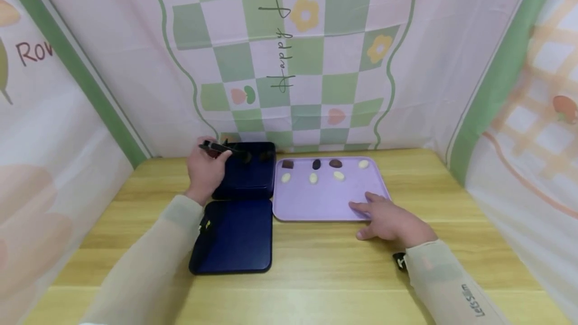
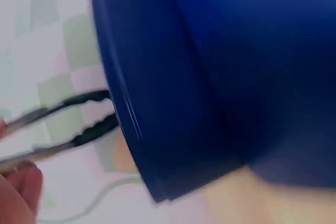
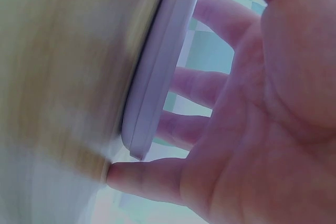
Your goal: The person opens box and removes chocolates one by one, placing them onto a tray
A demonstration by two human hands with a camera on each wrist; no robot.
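Note:
In the head view my left hand (image 1: 205,169) grips black-tipped tongs (image 1: 217,148) over the left side of a dark blue box (image 1: 246,184). The left wrist view shows the two arms of the tongs (image 2: 94,129) spread apart, their tips hidden behind the box wall (image 2: 152,93). Two dim brownish pieces (image 1: 266,156) show inside the box. My right hand (image 1: 390,219), fingers spread, rests at the front right corner of a lilac tray (image 1: 311,204). On the tray lie a brown square piece (image 1: 287,164), a dark oval (image 1: 316,164), a brown rounded piece (image 1: 335,163) and several cream ovals (image 1: 339,176).
The box's dark blue lid (image 1: 237,239) lies flat in front of it on the wooden table (image 1: 325,275). Behind the box and tray hangs a checked, printed curtain (image 1: 307,54), with more cloth along both sides. A black strap (image 1: 400,261) is at my right wrist.

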